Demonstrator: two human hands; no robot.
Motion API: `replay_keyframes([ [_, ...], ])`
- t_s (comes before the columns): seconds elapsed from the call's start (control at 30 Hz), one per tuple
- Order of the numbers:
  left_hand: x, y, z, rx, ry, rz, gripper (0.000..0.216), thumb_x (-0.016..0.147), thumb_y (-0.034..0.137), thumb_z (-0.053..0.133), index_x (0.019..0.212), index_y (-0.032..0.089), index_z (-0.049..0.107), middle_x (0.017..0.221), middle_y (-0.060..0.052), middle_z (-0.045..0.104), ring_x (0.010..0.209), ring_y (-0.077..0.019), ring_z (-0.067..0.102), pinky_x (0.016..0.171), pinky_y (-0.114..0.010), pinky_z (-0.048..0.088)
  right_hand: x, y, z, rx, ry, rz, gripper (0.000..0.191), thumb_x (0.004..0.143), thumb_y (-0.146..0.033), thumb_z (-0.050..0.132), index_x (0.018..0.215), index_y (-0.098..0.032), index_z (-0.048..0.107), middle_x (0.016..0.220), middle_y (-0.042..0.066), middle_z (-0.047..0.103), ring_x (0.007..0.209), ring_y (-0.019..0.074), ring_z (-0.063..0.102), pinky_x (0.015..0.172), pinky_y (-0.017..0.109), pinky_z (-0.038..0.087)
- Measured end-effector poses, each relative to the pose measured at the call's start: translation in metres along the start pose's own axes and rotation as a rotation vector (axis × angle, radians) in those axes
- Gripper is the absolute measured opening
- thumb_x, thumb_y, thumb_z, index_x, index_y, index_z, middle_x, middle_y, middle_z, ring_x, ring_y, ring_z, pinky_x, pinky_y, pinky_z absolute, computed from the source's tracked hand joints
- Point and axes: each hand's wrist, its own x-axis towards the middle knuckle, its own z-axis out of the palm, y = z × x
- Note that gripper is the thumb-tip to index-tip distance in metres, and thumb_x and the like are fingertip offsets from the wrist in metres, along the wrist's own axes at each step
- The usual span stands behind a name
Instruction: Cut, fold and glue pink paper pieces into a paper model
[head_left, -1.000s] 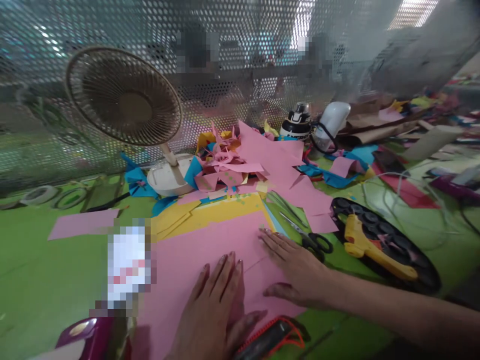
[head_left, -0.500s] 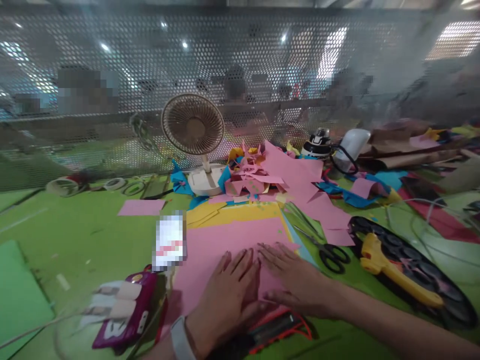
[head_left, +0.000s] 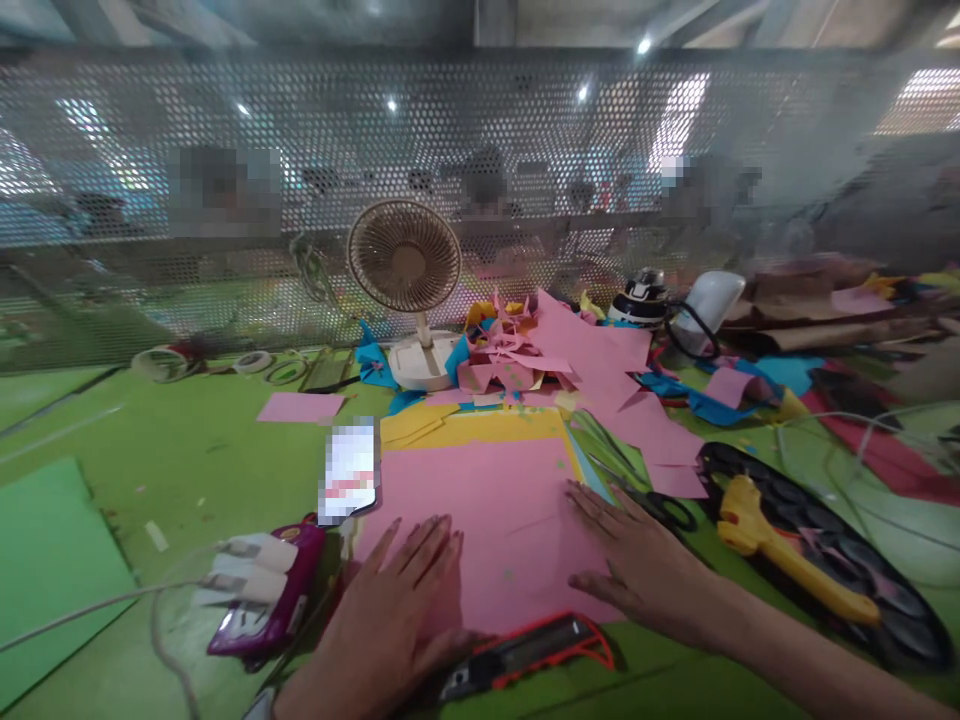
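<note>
A large pink sheet of paper (head_left: 495,500) lies flat on the table over yellow paper (head_left: 495,425) and some light blue paper. My left hand (head_left: 401,590) rests palm down on its left part, fingers stretched out. On the right edge of the sheet lies my right hand (head_left: 637,555), also flat with fingers extended. Just in front of the sheet, between my wrists, is a red and black utility knife (head_left: 532,650). Black-handled scissors (head_left: 671,510) lie partly hidden behind my right hand. Neither hand grips anything.
A phone (head_left: 349,475) and a purple power strip with plugs (head_left: 274,590) sit at the left. To the right, a yellow-handled tool (head_left: 795,560) lies on a black tray (head_left: 892,590). A small fan (head_left: 405,255) and pink paper scraps (head_left: 510,350) stand behind, before a perforated metal screen (head_left: 480,110).
My hands have moved apart over the pink sheet, the left to the left and the right to the right. More of the sheet and the utility knife shows. The view has tilted up slightly.
</note>
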Motion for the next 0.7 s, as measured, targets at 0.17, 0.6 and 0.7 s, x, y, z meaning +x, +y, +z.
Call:
replay_keyframes([
  [0.17,0.018,0.016,-0.015,0.001,0.094,-0.064,0.071,0.086,0.061,0.031,0.142,0.020,0.019,0.144,-0.009,0.029,0.132,-0.0263,0.026,0.109,-0.047,0.009,0.004,-0.008,-0.003,-0.035,0.068,-0.006,0.069,0.088,-0.054,0.036,0.140,-0.010,0.026,0.142,0.016,0.030,0.131,0.0288,0.030,0.109,0.052,0.015],
  [0.6,0.037,0.031,0.000,-0.187,-0.047,-0.003,0.072,0.085,0.062,0.028,0.141,0.017,0.022,0.145,-0.009,0.025,0.132,-0.0245,0.028,0.109,-0.043,0.019,0.011,-0.006,0.002,0.002,0.063,-0.030,0.064,0.090,-0.052,0.033,0.141,-0.014,0.026,0.144,0.013,0.029,0.131,0.0263,0.029,0.109,0.051,0.016],
  [0.7,0.023,0.022,0.000,-0.133,-0.040,-0.015,0.072,0.084,0.062,0.032,0.140,0.017,0.026,0.144,-0.010,0.027,0.131,-0.0267,0.031,0.107,-0.045,0.021,0.009,0.003,-0.001,-0.014,0.106,-0.019,0.061,0.089,-0.052,0.036,0.136,-0.013,0.037,0.139,0.014,0.038,0.127,0.0278,0.037,0.107,0.051,0.020],
])
